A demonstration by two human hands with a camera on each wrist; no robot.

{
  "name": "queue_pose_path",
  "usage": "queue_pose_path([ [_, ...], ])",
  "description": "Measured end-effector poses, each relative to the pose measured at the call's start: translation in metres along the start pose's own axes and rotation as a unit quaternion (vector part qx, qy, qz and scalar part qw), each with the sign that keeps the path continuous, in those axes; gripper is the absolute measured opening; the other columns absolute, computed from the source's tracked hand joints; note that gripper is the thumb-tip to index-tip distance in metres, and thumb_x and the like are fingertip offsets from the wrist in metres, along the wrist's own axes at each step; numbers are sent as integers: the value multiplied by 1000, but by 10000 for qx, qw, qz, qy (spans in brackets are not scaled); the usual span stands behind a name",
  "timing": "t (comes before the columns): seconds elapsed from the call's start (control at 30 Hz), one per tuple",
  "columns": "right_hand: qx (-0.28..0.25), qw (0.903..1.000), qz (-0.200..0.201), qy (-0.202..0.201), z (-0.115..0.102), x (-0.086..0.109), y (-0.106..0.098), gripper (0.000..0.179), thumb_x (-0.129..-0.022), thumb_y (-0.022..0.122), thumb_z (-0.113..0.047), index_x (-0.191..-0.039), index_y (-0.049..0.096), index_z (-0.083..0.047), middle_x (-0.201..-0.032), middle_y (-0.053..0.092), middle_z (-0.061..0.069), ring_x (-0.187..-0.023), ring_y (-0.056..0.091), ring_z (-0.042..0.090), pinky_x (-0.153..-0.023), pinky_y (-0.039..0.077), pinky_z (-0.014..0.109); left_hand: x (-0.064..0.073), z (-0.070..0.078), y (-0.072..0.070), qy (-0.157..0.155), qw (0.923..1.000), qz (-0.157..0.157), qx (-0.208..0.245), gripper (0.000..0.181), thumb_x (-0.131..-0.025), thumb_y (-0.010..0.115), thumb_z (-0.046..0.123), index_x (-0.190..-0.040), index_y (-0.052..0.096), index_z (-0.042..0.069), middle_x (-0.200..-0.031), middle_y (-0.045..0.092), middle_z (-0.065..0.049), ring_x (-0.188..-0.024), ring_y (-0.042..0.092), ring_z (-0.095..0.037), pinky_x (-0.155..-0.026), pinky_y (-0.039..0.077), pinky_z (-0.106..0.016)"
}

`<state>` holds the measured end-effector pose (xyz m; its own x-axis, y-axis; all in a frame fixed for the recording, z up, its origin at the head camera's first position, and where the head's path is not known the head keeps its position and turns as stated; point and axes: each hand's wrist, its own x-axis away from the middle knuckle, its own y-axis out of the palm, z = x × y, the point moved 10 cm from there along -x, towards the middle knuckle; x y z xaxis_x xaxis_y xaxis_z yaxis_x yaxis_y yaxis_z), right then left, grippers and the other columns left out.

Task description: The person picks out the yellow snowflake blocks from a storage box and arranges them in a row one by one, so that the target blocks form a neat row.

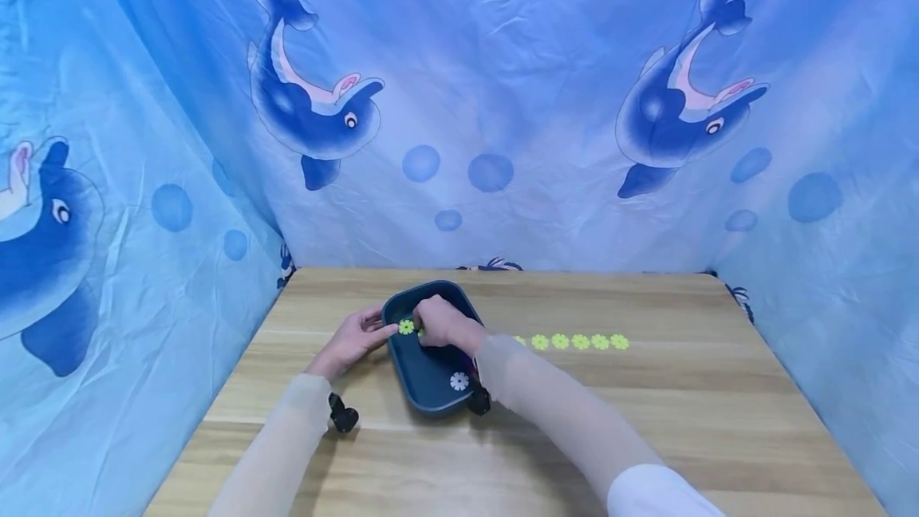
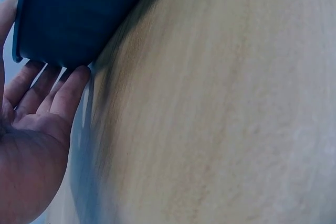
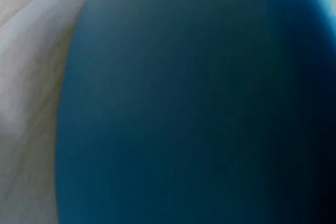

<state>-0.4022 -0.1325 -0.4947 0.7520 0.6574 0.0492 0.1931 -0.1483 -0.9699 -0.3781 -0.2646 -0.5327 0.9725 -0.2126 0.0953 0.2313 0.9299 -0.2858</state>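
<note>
A dark blue tray with rounded corners stands on the wooden table. My left hand holds its left rim, thumb over the edge; in the left wrist view the fingers of that hand touch the outer wall. Inside the tray, my right hand has curled fingers, with a bit of a yellow-green flower-shaped piece showing at the fingertips. Just left of them is another yellow-green flower piece, near the left thumb. A white flower piece lies at the tray's near end. Blurred blue tray wall fills the right wrist view, hiding that hand.
Right of the tray, several yellow-green flower pieces lie in a straight row on the table, the leftmost partly behind the right forearm. Blue curtains printed with dolphins enclose the table at the back and sides.
</note>
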Motion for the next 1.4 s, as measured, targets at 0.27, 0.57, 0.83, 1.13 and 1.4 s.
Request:
queue_pose_path([
  [0.27, 3, 10000, 63, 13, 0, 0, -7, 19, -95, 82, -23, -109, 82, -11, -107, 79, 1, -86, 66, 9, -88, 63, 27, -1, 8, -2, 94, 9999, 52, 135, 62, -104, 71, 27, -157, 49, 2, -157, 55, -25, -147, 53, -39, -103, 57, -24],
  [0.57, 6, 9999, 66, 80, 5, 2, -12, 19, -94, 84, -26, -106, 81, -12, -101, 76, -1, -83, 64, 10, -84, 62, 27, -6, 10, 2, 20, 9999, 102, 103, 64, -105, 70, 27, -159, 46, 2, -159, 53, -25, -148, 52, -39, -108, 57, -31],
  [0.83, -150, 9998, 24, -133, 14, 8, -18, 13, -91, 86, -23, -95, 79, -14, -90, 72, -4, -77, 63, 8, -72, 56, 23, -8, 8, 7, 57, 10000, 36, -23, 62, -106, 68, 24, -158, 45, -2, -159, 51, -28, -149, 50, -42, -115, 54, -40],
  [1.13, -343, 9969, 388, -586, 22, 14, -44, 22, -90, 83, -18, -108, 80, -5, -108, 78, 5, -93, 70, 14, -90, 62, 35, -1, 5, 3, 25, 9999, 109, 35, 61, -105, 70, 24, -155, 49, -1, -156, 55, -27, -146, 54, -40, -108, 57, -31],
  [1.4, -531, 9938, 745, -632, 35, 24, -73, 20, -90, 81, -15, -107, 80, -5, -108, 78, 6, -101, 70, 19, -91, 61, 37, 2, 5, -2, 60, 9999, 93, -125, 68, -105, 71, 28, -157, 44, -5, -159, 49, -31, -150, 47, -44, -115, 53, -38],
])
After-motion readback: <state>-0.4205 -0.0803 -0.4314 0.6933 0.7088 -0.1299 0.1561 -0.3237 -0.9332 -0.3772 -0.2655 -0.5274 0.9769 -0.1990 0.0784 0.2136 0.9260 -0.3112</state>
